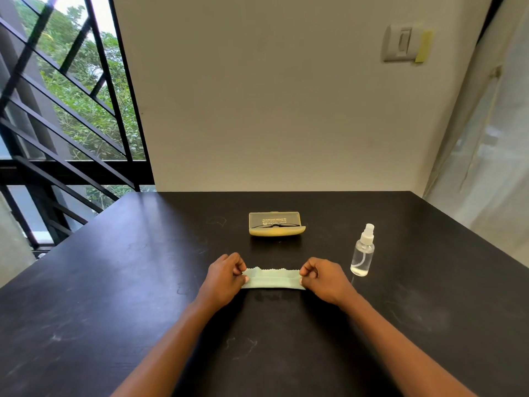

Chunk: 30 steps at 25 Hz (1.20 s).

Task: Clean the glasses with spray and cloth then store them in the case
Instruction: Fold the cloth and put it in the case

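Two bare forearms rise from the bottom edge of the frame toward the centre, over a dark table [86, 296]. Just below centre, the left hand [226, 275] and right hand [322, 277] each pinch one end of a pale green cloth [272, 279], thumbs and curled fingers closed on it. The cloth is folded into a narrow strip stretched between the hands, with its long axis running left to right across the frame; a zigzag-cut edge shows along its upper side. It sits low over the tabletop, and whether it touches the surface cannot be told.

To the right of the right hand, near but apart from it, stands a small clear spray bottle [363, 253], upright, with a white nozzle on top and clear liquid in its base.

Further back, just above the frame's centre, lies a yellow glasses case [276, 227], its long axis also left to right. Through its translucent lid a dark-framed pair of glasses [274, 225] shows inside.

Beyond the table is a plain wall with a light switch [400, 44] at upper right, and a window [71, 96] with black bars at upper left.
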Motion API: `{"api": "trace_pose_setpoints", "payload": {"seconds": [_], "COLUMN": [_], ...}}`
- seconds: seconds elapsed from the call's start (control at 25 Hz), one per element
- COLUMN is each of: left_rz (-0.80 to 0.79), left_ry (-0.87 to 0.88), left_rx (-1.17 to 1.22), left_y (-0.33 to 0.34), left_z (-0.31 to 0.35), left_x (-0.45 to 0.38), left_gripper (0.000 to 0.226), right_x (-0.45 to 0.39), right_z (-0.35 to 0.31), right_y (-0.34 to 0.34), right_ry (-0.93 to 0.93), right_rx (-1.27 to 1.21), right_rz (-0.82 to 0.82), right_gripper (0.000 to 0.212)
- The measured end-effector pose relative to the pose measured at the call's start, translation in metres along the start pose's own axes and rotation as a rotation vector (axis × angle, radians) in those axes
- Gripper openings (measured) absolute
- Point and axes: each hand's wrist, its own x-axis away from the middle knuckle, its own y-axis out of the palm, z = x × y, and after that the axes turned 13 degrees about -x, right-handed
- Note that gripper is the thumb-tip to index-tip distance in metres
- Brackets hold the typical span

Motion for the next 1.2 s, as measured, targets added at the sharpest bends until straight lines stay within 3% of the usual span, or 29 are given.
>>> {"api": "trace_pose_setpoints", "payload": {"seconds": [0.16, 0.28, 0.44, 0.56, 0.76, 0.92, 1.2], "left_rz": [-0.085, -0.108, -0.067, -0.039, -0.119, -0.135, -0.109], "left_ry": [0.228, 0.36, 0.44, 0.415, 0.276, 0.181, 0.045], "left_rx": [-0.096, -0.307, -0.504, -0.474, -0.191, -0.031, -0.004], "left_y": [-0.004, -0.009, -0.011, -0.012, -0.013, -0.008, -0.001], "left_z": [-0.01, -0.011, -0.003, 0.0, 0.004, 0.003, 0.004], "left_x": [0.008, 0.01, 0.01, 0.011, 0.007, 0.001, -0.008], "left_gripper": [0.007, 0.021, 0.031, 0.026, 0.003, 0.011, 0.006], "right_x": [0.006, 0.005, 0.005, 0.006, 0.0, -0.006, -0.017], "right_z": [0.003, 0.005, 0.006, 0.002, 0.002, 0.003, 0.001], "right_y": [-0.005, -0.008, -0.006, -0.008, -0.011, -0.011, -0.009], "right_ry": [-0.239, -0.318, -0.348, -0.321, -0.204, -0.132, 0.01], "right_rx": [0.154, 0.326, 0.382, 0.315, 0.192, 0.136, -0.027], "right_rz": [-0.085, -0.22, -0.223, -0.189, -0.161, -0.15, -0.109], "right_gripper": [0.017, 0.026, 0.024, 0.019, 0.015, 0.019, 0.011]}}
